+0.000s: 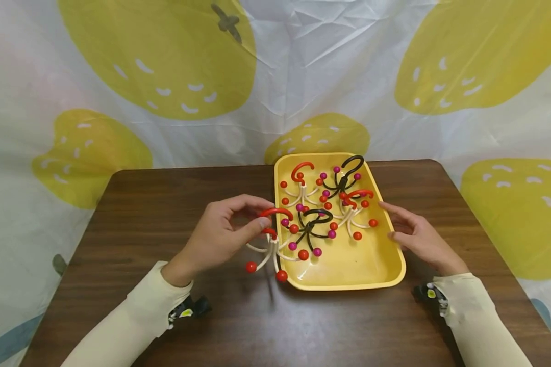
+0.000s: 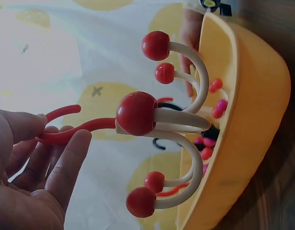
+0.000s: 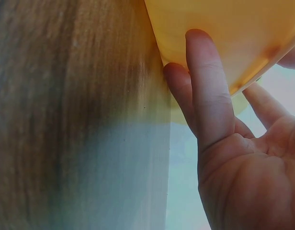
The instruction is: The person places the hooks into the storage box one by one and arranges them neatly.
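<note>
Left hand (image 1: pixel 220 237) pinches the red hook of a white ball-tipped toy (image 1: pixel 270 250) hanging over the yellow tray's (image 1: pixel 349 280) left rim; right hand (image 1: pixel 418 234) rests open-fingered against the tray's right side. Its legs could snag the black one (image 1: pixel 314 227) and drag it out

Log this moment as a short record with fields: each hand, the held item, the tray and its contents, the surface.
left hand: pinches the red hook of a white claw hanger with red ball tips
hanger position: at the tray's left wall, partly over the table
right hand: fingers straight, resting against the right outer wall of the tray
tray: yellow tray, upright on the table
tray contents: several more claw hangers, white with red hooks and black with magenta tips, tangled together
surface: dark wooden table
backdrop: white cloth with yellow fruit print
</note>
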Motion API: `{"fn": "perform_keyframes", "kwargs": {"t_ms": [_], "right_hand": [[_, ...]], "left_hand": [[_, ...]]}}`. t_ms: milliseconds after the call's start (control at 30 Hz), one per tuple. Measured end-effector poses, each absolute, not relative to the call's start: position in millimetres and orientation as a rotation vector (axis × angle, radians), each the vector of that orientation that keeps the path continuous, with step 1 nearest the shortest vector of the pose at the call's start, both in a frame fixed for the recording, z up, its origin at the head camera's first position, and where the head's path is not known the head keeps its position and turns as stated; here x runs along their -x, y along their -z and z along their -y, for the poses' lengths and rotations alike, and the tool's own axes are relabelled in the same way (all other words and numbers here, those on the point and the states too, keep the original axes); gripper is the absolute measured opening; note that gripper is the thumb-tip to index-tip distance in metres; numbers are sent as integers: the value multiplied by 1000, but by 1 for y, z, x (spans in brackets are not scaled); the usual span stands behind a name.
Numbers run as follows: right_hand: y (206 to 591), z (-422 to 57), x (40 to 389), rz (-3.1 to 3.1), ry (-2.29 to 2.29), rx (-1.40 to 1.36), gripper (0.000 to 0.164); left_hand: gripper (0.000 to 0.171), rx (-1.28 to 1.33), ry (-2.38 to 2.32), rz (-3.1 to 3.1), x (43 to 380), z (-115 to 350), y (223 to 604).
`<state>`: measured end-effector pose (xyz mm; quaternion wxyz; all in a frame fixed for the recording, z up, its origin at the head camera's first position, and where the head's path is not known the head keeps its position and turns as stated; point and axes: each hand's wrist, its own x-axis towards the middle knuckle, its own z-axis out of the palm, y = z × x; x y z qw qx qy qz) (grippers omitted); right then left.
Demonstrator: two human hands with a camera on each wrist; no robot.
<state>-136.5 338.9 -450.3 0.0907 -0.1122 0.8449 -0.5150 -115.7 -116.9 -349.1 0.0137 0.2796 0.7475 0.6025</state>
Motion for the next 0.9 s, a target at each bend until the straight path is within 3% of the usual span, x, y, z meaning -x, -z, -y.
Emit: {"fn": "perform_keyframes", "kwargs": {"t_ms": [900], "right_hand": [[449, -340, 136, -2484, 1511, 262, 71]], "left_hand": [[24, -1104, -1850, -2209, 115, 37, 357]]}}
